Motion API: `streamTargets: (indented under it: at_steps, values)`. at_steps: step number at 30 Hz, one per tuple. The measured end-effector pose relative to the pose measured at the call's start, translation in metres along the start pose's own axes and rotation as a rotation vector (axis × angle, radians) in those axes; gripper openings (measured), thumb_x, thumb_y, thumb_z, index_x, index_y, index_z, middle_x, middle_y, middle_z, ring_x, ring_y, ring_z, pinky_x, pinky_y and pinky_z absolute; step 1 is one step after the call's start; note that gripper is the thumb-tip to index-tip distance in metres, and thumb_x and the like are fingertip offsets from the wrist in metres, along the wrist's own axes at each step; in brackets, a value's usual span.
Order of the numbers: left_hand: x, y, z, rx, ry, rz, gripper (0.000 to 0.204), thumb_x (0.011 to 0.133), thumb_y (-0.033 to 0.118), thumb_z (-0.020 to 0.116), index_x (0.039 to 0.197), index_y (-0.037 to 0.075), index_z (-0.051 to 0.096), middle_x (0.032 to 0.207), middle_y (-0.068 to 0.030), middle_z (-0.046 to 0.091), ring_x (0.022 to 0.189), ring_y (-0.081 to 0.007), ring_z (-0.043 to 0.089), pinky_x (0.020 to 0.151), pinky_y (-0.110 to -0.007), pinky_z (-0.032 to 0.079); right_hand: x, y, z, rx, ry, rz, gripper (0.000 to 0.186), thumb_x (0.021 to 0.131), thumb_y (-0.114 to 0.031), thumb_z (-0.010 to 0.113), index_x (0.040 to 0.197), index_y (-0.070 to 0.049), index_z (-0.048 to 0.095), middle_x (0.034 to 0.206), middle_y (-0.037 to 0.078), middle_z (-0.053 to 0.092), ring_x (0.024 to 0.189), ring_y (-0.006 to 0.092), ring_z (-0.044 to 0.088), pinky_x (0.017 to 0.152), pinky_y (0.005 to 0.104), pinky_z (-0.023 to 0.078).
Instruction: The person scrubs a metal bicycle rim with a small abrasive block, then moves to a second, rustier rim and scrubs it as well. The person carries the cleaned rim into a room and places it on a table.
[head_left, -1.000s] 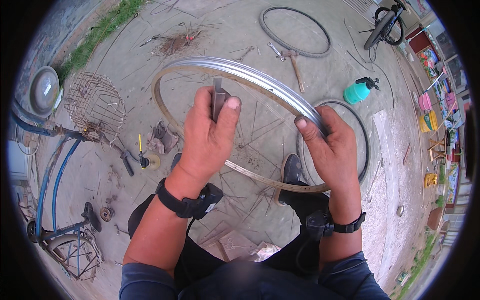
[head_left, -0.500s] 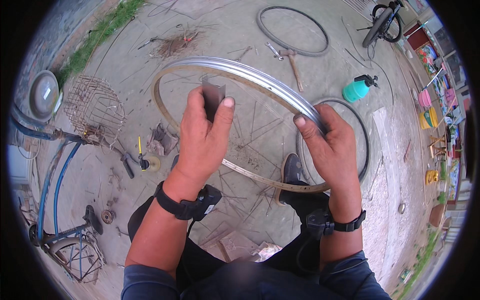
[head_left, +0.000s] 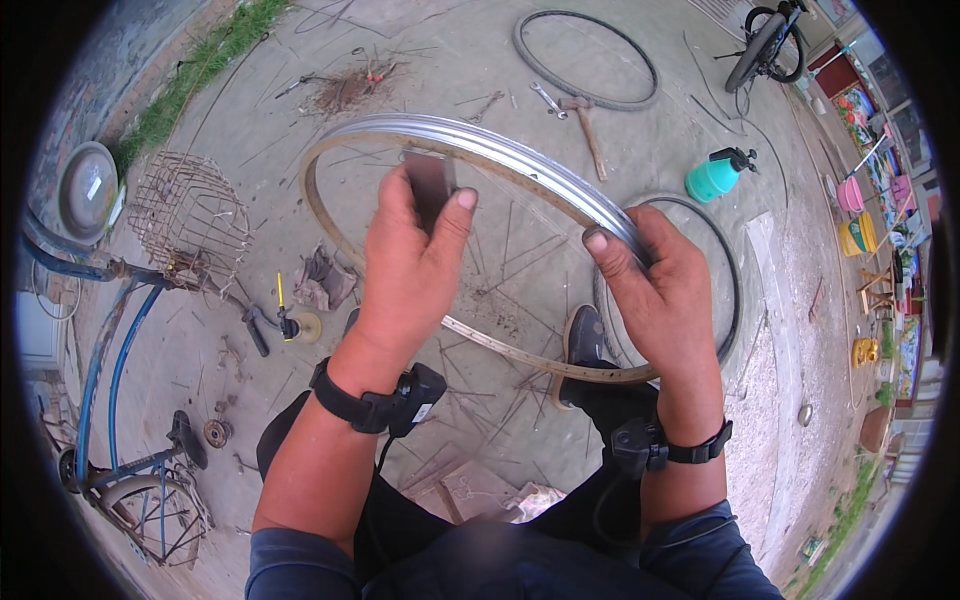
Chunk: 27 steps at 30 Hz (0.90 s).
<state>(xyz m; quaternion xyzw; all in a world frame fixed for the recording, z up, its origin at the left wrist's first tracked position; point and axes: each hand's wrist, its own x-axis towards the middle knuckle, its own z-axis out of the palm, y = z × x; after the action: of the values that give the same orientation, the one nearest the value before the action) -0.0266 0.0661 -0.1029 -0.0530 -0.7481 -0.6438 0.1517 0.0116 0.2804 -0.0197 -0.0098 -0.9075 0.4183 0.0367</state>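
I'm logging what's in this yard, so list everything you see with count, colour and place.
Wheel rim: one, silver and brown, in right hand
Flat piece: one, brownish grey, in left hand
Tyre: one, grey, top centre
Hoop: at least one, dark, beyond right hand
Hammer: one, brown, below tyre
Bright spanner: one, silver, beside hammer
Spray bottle: one, teal, right of hammer
Wire basket: one, rusty, left
Basin: one, grey, left
Bicycle frame: one, blue, left edge
Bicycle: one, black, top right
Small bottle: one, yellowish, left
Bucket: one, yellow, right edge
Thin rods: many, dark, scattered
Other right-edge items: too small to tell
Wrist straps: two, black, lower centre
Sleeves: two, dark blue, lower edge
Left hand, right hand: two, bare, centre
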Motion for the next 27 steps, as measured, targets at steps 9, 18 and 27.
streamTargets:
  at_steps: [9,18,27]
  values:
    - [0.0006,0.0081,0.0051,0.056,-0.002,-0.065,0.037,0.1,0.022,0.071,0.121,-0.001,0.051,0.101,-0.0124,0.065,0.09,-0.0208,0.063,0.083,-0.035,0.053,-0.0002,-0.0022,-0.0007,-0.02,0.008,0.0,0.03,0.099,-0.028,0.074,0.095,0.0,0.064,0.077,-0.002,0.053,0.074,0.0076,0.045,0.065,0.0249,0.038]
    - [0.0041,0.0036,0.0054,0.147,0.123,0.031,0.041,0.094,0.02,0.078,0.12,-0.001,0.054,0.105,-0.0153,0.07,0.091,-0.024,0.068,0.083,-0.036,0.054,0.0008,0.0034,-0.0013,0.0,0.021,0.001,0.032,0.099,-0.029,0.074,0.095,0.0,0.063,0.077,-0.003,0.051,0.074,0.0075,0.044,0.065,0.0247,0.038]
    - [0.0027,0.0048,-0.0013,0.254,0.223,0.121,0.033,0.09,0.011,0.079,0.116,0.004,0.061,0.099,-0.0122,0.072,0.081,-0.0263,0.069,0.076,-0.034,0.055,0.001,0.0037,-0.001,0.017,0.011,0.011,0.031,0.1,-0.03,0.073,0.096,0.0,0.063,0.079,-0.003,0.053,0.076,0.0071,0.045,0.066,0.0241,0.039]
